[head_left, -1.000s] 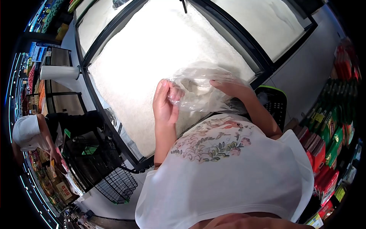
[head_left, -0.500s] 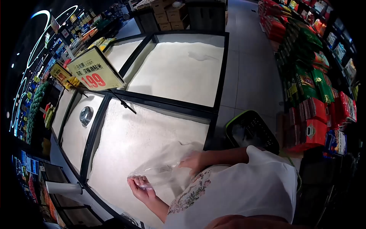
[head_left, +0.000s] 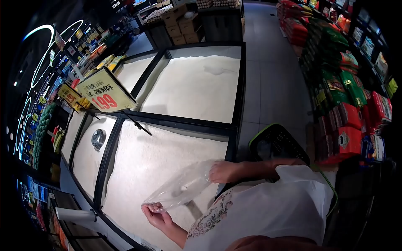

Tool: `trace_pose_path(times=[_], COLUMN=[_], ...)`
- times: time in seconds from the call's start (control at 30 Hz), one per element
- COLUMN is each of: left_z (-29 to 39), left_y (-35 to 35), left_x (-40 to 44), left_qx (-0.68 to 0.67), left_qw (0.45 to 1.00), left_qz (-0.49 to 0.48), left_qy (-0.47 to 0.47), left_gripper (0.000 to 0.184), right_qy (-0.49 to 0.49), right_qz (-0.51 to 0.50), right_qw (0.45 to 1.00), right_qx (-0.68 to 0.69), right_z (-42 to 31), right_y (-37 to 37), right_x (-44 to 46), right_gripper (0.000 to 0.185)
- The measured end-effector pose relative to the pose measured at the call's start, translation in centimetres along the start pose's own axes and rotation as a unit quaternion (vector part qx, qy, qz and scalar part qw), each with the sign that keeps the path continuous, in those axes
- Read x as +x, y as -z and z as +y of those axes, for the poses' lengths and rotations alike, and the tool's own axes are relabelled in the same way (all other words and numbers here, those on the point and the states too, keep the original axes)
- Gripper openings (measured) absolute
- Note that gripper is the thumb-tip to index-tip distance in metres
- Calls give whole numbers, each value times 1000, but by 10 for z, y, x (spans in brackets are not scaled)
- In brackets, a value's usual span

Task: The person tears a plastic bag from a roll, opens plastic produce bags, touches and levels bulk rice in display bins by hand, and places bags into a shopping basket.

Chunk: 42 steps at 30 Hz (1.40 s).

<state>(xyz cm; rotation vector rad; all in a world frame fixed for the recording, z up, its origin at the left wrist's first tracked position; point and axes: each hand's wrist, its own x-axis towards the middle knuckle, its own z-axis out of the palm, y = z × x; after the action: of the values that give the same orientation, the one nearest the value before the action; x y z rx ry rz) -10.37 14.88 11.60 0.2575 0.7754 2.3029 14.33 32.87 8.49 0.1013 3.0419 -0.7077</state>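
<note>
Bright shop lights [head_left: 42, 30] are glowing on the dark left side, and a grey floor [head_left: 261, 83] is running past the big black bins. Stacks of red and green packs [head_left: 349, 85] are filling the right side.

Both of the person's hands are grasping one clear plastic bag [head_left: 178, 190]. The left hand [head_left: 157, 213] is curling its fingers tight around one end, with the palm side showing. The right hand [head_left: 224, 172] is closing on the other end, and its back is showing, so its fingertips are hiding. The bag is stretching between the two hands, above the front bin [head_left: 188, 124], near the edge beside the person. The right hand is sitting close to that bin's right edge. I cannot tell if anything is lying inside the bag.

White grain [head_left: 155, 154] is filling the front bin and is touching its far edge. More white grain is lying in the back bin [head_left: 241, 79], with a small dip near its far right corner. One shiny round thing [head_left: 99, 139] is resting on the grain in the bin to the left. A yellow price sign [head_left: 107, 93] is standing by the front bin's far left corner and is showing 1.99 in red. Just past the right edge, a black basket [head_left: 276, 144] with a green rim is sitting beside the person.
</note>
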Motion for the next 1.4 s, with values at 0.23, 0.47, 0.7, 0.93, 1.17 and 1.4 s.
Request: trace_pose_path(times=[0.23,0.47,0.7,0.93,1.17,1.4], left_z=[-20,-51,-48,-71,-65,-97], left_y=[-39,-68,-34,-33,11,68], left_x=[-17,-54,-54,-65,-68,3], left_qx=[197,412,531,611,428,235], left_qw=[978,893,808,770,874,971], left_qz=[23,-172,-240,-184,-198,24], left_qy=[-59,65,-87,-14,115,21], left_gripper=[15,16,37,70,55,21], right_qy=[-52,-77,-70,7,173,0], right_qz=[308,181,224,243,83,192], right_qw=[943,946,941,922,951,897], right_qx=[111,259,243,300,242,397], right_z=[-20,-58,-32,-72,-105,-80], right_y=[15,20,3,25,-7,-15], right_x=[15,45,63,83,84,43], right_gripper=[16,33,14,21,14,22])
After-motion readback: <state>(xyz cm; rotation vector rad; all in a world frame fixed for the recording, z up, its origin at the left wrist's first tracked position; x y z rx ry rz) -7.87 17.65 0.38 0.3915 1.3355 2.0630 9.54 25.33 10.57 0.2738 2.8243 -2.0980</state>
